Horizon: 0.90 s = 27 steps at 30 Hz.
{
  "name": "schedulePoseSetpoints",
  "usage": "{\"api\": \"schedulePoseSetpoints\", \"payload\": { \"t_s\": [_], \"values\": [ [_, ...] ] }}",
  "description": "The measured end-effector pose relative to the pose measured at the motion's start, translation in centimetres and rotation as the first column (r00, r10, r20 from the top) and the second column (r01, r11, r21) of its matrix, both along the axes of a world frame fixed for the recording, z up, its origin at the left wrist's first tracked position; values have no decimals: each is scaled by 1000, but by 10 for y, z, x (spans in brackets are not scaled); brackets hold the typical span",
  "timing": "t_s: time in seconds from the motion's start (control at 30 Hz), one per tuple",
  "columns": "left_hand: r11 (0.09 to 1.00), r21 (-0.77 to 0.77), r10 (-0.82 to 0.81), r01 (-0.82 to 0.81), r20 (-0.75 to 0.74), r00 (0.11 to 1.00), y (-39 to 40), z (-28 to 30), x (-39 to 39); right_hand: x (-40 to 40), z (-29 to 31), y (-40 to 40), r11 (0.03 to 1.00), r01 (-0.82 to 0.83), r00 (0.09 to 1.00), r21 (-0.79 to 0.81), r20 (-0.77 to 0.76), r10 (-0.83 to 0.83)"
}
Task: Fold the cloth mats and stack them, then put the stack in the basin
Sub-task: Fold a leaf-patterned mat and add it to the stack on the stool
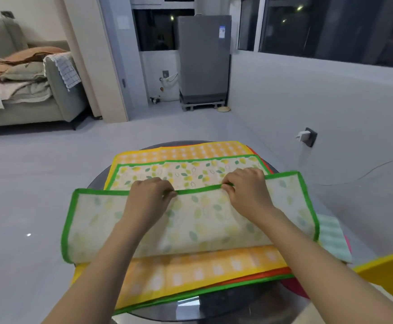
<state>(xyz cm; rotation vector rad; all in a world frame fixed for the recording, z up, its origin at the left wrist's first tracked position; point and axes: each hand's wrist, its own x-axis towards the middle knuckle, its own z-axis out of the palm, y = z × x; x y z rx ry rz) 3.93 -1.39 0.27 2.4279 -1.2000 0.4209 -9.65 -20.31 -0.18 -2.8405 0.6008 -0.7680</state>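
my left hand (152, 195) and right hand (244, 187) each pinch the green hem of the top leaf-print mat (190, 220) at centre frame, its near half lifted over toward the far half: the first fold, as i judge it, only half made. beneath lie the orange checked mat (190, 270) and others, all flat and unfolded; no stack exists yet. the yellow basin (387, 274), lower right, shows no mats in its visible part. the pile rests on a round dark glass table (225, 302) over pale floor tiles; sofa (57, 99) upper left, grey appliance (203, 59) top centre.
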Motion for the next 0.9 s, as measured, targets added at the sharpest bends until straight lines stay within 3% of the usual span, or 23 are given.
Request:
{"api": "schedulePoseSetpoints", "payload": {
  "t_s": [0.23, 0.6, 0.73, 0.83, 0.9],
  "values": [
    [1000, -24, -14, 10, -179, 984, -10, -30, 16, 18, -33, -17, 993, 32, 995, 113, -94, -21],
    [998, 41, 51, -50, -12, 999, -22, -51, 20, 25, -49, -23, 996, 61, 993, 65, -105, -54],
    [996, 1, 92, -92, 33, 995, -21, -43, 11, 20, -44, -12, 996, 67, 994, 51, -85, -63],
    [999, -8, 40, -40, -25, 999, -16, -34, -13, 11, -39, 15, 997, -16, 992, 81, -127, 26],
    [995, 98, 6, 7, -130, 992, -12, -35, -38, 2, -40, 36, 990, -82, 974, 114, -200, 103]
  ]
}}
